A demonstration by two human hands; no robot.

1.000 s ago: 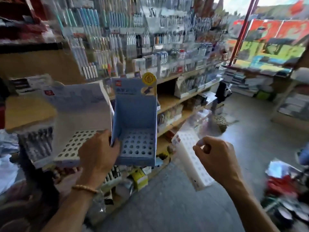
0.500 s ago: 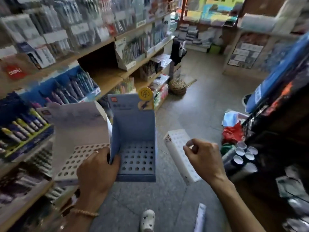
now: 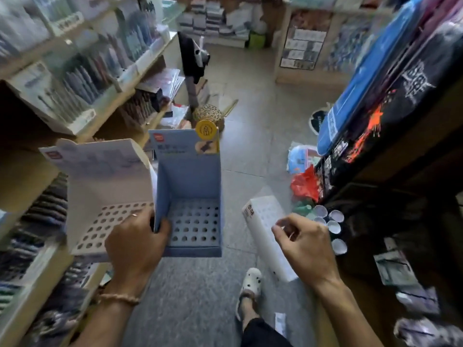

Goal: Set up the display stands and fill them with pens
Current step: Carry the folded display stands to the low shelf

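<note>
Standing on grey tile floor (image 3: 250, 151) | pen shelves (image 3: 95, 78) left | left hand (image 3: 135, 246) grips 2 stands (image 3: 188, 196) | right hand (image 3: 305, 249) holds white box (image 3: 263, 221)

Wooden shelves (image 3: 140, 88) run down the left side, packed with boxed stationery (image 3: 82, 78), blurred. The grey tiled floor (image 3: 250, 151) stretches to the far wall, where stacks of notebooks (image 3: 213, 18) sit beside a green box (image 3: 256, 40). A woven basket (image 3: 208, 113) stands on the floor mid-aisle, near the end of the left shelves. On the right, a dark rack carries a blue board (image 3: 355, 91) and black printed items (image 3: 413, 78). Red and blue plastic bags (image 3: 304, 181) lie at its foot, just beside rolled tubes with white caps (image 3: 334, 226). Near, a white perforated shoe (image 3: 250, 284) rests on the floor.
</note>
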